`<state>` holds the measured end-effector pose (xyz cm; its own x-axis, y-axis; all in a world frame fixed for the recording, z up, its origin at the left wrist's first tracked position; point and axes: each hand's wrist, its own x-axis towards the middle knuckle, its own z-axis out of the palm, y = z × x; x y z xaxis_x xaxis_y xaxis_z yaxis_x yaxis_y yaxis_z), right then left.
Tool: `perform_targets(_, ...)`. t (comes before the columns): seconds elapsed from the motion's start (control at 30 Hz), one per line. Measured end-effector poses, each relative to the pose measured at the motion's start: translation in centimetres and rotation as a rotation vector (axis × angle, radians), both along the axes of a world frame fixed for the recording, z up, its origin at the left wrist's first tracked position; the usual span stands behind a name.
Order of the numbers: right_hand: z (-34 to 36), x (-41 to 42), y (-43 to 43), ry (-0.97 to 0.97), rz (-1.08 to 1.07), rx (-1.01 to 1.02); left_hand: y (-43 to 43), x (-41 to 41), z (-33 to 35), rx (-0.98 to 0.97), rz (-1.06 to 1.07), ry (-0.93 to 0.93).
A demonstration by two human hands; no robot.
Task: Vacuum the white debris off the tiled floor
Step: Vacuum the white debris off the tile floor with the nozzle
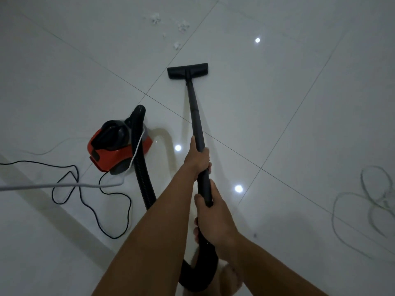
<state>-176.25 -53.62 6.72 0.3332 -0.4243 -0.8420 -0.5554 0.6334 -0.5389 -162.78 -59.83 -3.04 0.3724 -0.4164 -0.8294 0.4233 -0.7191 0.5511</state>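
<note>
The task seems to be at its early part, as far as I can judge: the white debris [183,26] lies in several small clumps on the tiled floor [299,92] at the far side, and none of it is under the floor nozzle [187,70]. The nozzle rests flat on a tile, near the closest clump but apart from it. The tiles around the nozzle and nearer to the person show no crumbs. The left hand [197,159] grips the black wand [195,112] higher up, with the fingers curled around the tube. The right hand [213,216] grips the same wand lower, close to where it bends into the hose [143,174]. The red vacuum body [119,144] stands on the floor to the left, with its black cord [85,189] lying loose beside it. What is left is, I think, nearly everything: to push the nozzle forward over each clump until no white pieces remain on the tiles
</note>
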Motion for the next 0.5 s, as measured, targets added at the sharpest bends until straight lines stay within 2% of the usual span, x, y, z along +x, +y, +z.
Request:
perform_targets(0.23,-0.9,-0.3,1.0,0.008,0.047,0.007,0.9,-0.2,-0.6,0.022,-0.093,-0.038)
perform_targets(0.5,-0.6,0.4,-2.6,0.006,0.138,-0.014,-1.8,0.7,-0.4,0.049,-0.037,-0.01)
